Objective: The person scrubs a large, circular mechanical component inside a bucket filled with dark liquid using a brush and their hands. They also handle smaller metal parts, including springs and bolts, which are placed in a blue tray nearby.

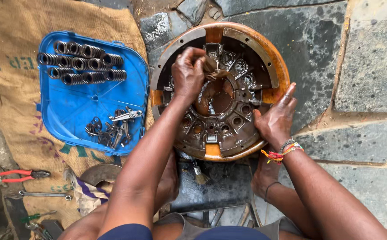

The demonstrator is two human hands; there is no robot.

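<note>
Two hands busy: your left hand [188, 73] pinches a greasy brown rag [214, 67] inside the round rusty metal clutch cover [220, 91], right hand [277, 116] spread flat bracing its rim; oily fingers could probably slip there.

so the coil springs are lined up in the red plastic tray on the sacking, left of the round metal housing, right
Not quite: the plastic tray is blue, not red. The head view shows the coil springs lined up in it on the sacking, left of the round metal housing.
</note>
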